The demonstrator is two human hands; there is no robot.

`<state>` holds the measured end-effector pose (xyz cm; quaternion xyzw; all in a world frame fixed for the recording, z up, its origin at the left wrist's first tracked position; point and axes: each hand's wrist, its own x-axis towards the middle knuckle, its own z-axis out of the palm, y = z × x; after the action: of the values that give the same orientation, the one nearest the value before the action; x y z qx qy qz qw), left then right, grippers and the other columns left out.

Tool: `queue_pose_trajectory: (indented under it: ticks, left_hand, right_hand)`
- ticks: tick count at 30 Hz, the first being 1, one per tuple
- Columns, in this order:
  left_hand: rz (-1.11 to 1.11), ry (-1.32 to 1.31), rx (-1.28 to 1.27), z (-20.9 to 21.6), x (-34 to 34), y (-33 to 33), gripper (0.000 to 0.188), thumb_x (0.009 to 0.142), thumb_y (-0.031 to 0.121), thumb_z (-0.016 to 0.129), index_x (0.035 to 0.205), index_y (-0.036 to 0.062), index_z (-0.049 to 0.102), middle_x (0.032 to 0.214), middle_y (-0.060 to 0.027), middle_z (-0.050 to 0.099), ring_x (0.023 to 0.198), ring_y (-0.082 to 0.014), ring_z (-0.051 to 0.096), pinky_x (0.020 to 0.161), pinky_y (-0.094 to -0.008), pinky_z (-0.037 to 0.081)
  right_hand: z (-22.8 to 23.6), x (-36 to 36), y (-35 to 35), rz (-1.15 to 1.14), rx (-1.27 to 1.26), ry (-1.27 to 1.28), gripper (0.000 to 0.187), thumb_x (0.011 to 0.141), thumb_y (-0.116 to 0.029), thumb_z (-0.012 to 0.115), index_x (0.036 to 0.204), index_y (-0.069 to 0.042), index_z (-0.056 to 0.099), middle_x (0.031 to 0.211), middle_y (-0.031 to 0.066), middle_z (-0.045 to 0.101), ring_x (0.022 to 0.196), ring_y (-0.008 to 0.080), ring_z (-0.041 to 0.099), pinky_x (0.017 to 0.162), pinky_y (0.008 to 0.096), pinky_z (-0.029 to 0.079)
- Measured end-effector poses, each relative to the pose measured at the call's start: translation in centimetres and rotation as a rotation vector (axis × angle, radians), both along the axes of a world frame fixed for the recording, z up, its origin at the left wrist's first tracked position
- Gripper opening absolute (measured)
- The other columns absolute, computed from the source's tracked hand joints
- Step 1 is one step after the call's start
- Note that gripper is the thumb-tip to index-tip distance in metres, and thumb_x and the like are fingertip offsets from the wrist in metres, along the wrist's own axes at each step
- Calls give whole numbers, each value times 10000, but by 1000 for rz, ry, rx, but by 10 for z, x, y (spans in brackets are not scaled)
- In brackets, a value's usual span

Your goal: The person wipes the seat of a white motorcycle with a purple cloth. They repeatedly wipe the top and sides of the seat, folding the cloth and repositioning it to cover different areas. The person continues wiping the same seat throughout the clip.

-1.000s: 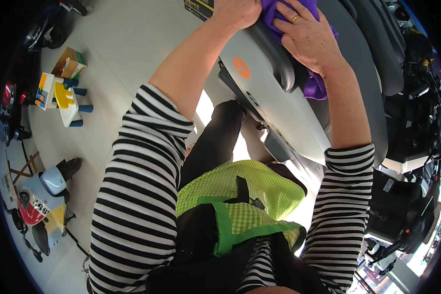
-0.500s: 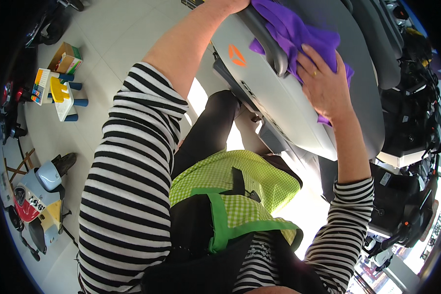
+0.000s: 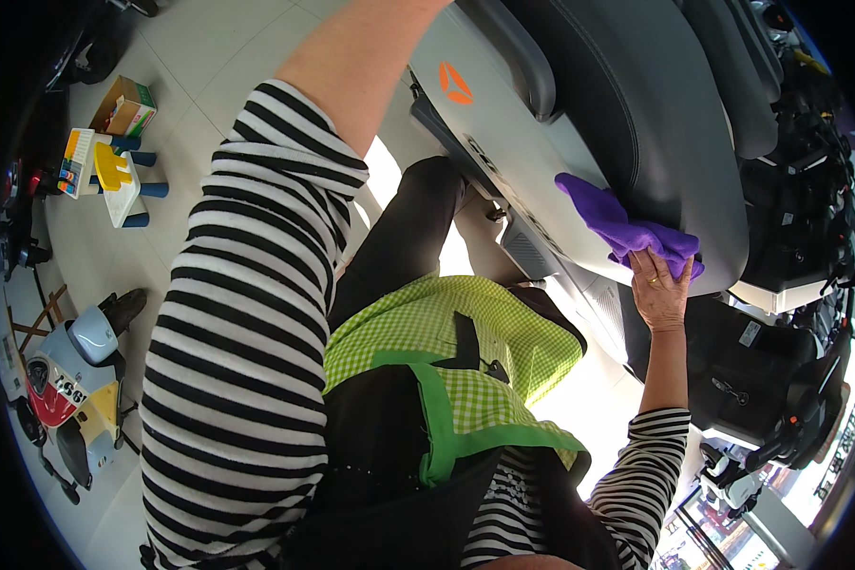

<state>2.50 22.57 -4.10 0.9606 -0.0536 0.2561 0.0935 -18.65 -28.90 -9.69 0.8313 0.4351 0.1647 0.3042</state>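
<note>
Right hand (image 3: 659, 293) grip pinching purple cloth (image 3: 627, 231), long axis running upper-left along scooter seat (image 3: 636, 104)

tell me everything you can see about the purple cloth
The purple cloth looks soft, like microfibre, bunched and creased rather than flat. It lies pressed against the grey scooter body panel, just below the black seat. The right hand grips its lower end; one corner trails up to the left.
</note>
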Motion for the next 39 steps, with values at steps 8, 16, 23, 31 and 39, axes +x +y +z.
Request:
queue_pose_trajectory:
  ticks: [8, 16, 23, 31, 39]
  left_hand:
    - [4, 9, 40, 8, -7, -3, 332, 914, 182, 476, 1115, 46, 703, 1267, -89, 613, 1261, -294, 491, 1059, -410, 417]
    - [15, -306, -386, -5, -12, -7, 404, 957, 125, 472, 1346, 25, 524, 1246, -172, 616, 1190, -347, 541, 1025, -433, 430]
    - [-9, -372, -705, -13, -15, -8, 447, 1022, 206, 409, 1428, 23, 444, 1298, -264, 561, 1199, -413, 524, 1026, -450, 412]
    - [-172, -387, -948, -6, -26, -13, 524, 948, 261, 530, 1396, -4, 472, 1250, -254, 604, 1178, -390, 574, 1024, -411, 428]
    - [15, -262, -1017, -12, -33, -18, 392, 992, 123, 434, 1363, 94, 559, 1323, -68, 593, 1236, -217, 534, 1068, -358, 377]
  right_hand:
    - [26, 45, 96, 50, 357, 7, 393, 797, -279, 672, 1187, -330, 672, 1423, -140, 477, 1374, 112, 370, 1129, 642, 261]
    - [79, 111, 246, 122, 385, -22, 334, 795, -246, 623, 1118, -220, 704, 1450, -87, 479, 1411, 148, 354, 1102, 591, 287]
    - [108, 129, 268, 225, 339, 117, 270, 771, -174, 608, 1014, -139, 718, 1401, -59, 521, 1418, 156, 351, 1047, 544, 367]
    - [137, 179, 316, 220, 348, 255, 314, 843, -262, 564, 1103, -136, 689, 1342, 16, 558, 1375, 213, 399, 961, 473, 437]
    - [159, 268, 337, 42, 520, 279, 406, 907, -342, 460, 1114, -63, 670, 1229, 124, 632, 1201, 337, 554, 981, 461, 488]
